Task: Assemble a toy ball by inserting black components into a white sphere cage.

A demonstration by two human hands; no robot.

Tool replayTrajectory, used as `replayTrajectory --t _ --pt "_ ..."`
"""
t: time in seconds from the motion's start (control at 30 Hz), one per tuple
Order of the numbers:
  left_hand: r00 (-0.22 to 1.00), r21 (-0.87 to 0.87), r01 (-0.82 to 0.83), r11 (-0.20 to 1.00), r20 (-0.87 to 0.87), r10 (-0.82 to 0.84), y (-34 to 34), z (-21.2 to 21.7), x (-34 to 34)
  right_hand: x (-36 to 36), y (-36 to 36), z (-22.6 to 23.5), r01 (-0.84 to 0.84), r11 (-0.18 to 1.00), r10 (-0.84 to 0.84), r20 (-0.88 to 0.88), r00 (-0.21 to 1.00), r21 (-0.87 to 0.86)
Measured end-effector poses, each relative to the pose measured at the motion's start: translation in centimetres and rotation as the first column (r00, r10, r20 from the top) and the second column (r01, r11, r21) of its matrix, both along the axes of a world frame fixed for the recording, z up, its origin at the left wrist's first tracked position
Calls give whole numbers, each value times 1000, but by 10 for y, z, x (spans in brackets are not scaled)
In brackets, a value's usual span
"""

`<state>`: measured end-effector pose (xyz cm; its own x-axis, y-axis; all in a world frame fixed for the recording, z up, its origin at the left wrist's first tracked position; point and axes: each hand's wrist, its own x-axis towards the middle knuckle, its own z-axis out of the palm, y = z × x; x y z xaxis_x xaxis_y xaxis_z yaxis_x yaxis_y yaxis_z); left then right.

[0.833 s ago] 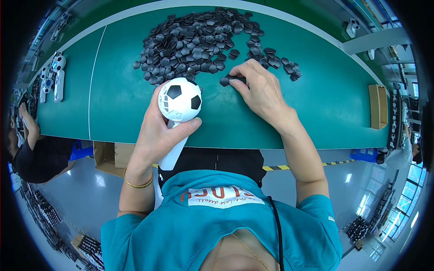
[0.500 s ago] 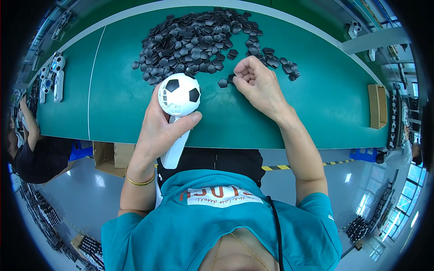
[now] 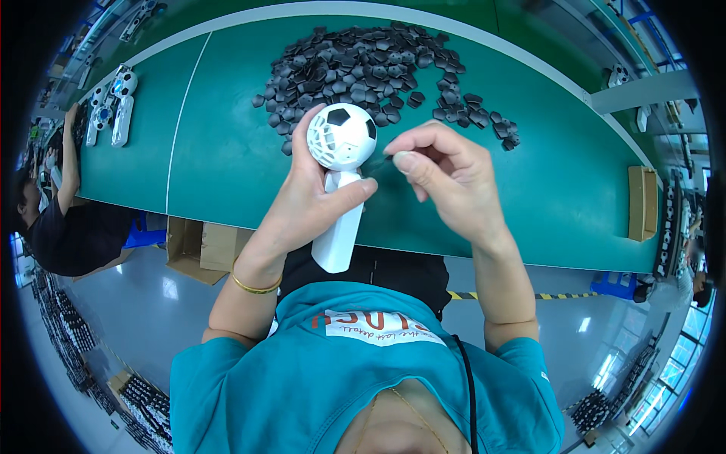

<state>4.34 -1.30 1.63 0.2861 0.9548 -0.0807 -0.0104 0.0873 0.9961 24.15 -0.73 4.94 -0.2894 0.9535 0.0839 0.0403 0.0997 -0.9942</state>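
White, smooth, plastic-looking ball-headed device sits in the left grip: fingers curled round the ball's far side, thumb across the neck, straight handle hanging below toward the wearer.

Change: right grip is off the green, smooth tabletop and closer to the ball than half a second ago; the loose pieces beside it then no longer show there. So the part is picked, not placed. Right grip is pinched nearly closed, thumb to forefinger, on a small black piece, seen edge-on; exact shape can't tell. Still apart from the ball.

Ball: slotted vents on the left, black pentagon patches inset up top. Beyond both grips: heap of matte black pentagon pieces, some with small holes.
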Motion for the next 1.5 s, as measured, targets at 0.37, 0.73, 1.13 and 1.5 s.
replayTrajectory --t 0.37,0.73,1.13,1.5 --pt "997 84 9 996 -81 -2 0 10 8 -28 8 -10 89 911 -157 140 978 402" --pt "996 207 38 978 -91 -19 4 10 12 -25 15 -6 141 916 -231 205 951 375" --pt "954 399 203 894 -286 -89 60 53 21 0 57 12 131 969 -156 110 981 208" --pt "738 702 211 680 -571 360 274 63 72 68 7 -14 464 877 -475 85 876 126"
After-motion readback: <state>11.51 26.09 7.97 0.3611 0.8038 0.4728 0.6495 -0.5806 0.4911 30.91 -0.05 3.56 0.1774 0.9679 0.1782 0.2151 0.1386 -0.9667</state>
